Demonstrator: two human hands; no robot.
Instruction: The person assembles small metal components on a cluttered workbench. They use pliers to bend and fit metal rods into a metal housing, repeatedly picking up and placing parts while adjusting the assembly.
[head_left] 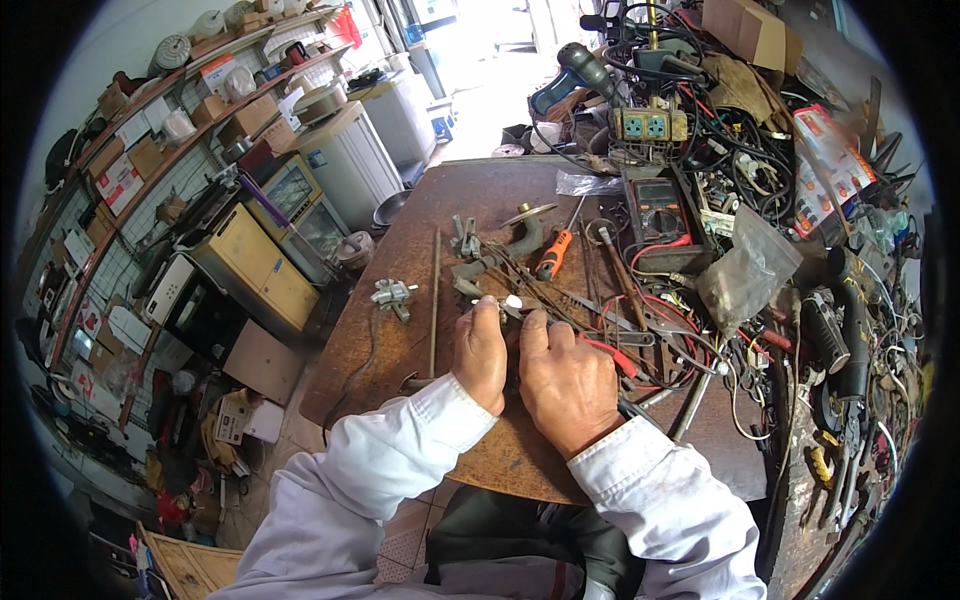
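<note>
Over the middle of the wooden bench (395,265), my left hand (482,360) and my right hand (568,388) are held close together. The left one is closed with its thumb up. Curled fingers face away from me on the right one. At their tips shows a small whitish piece (513,301); the rest of what they grip is hidden. Just beyond lie a bundle of thin metal rods (535,290), an orange-handled screwdriver (553,256) and a curved metal pipe piece (525,238). To the left sits a small metal clamp-like part (393,296) near a long thin rod (435,300).
A multimeter (657,208) lies in a dark tray, beside a clear plastic bag (745,270). Tangled cables and tools crowd the right side, with a power drill (580,75) at the back. Shelves (150,160) full of boxes and a yellow cabinet (255,265) stand left.
</note>
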